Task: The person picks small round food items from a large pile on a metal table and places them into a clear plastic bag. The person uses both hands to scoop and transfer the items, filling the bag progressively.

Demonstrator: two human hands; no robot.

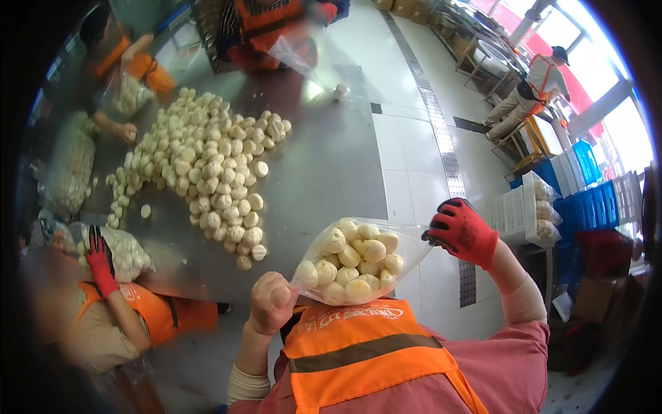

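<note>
A clear plastic bag (357, 261) filled with many pale round steamed buns is stretched between my two hands, near the corner of the metal table. My bare left hand (272, 302) is clenched on the bag's left corner. My right hand (460, 233), in a red and black work glove, pinches the bag's upper right corner. Beyond the bag, a large heap of the same pale buns (207, 160) lies loose on the stainless-steel table (320, 176). A few single buns lie apart from it.
Co-workers in orange vests stand at the table's left (108, 305) and far sides, several with bagged buns (121, 253). At the right are white plastic crates (512, 207) holding bagged buns, and blue crates (582, 207). Farther off, a person (540, 90) stands by a bench.
</note>
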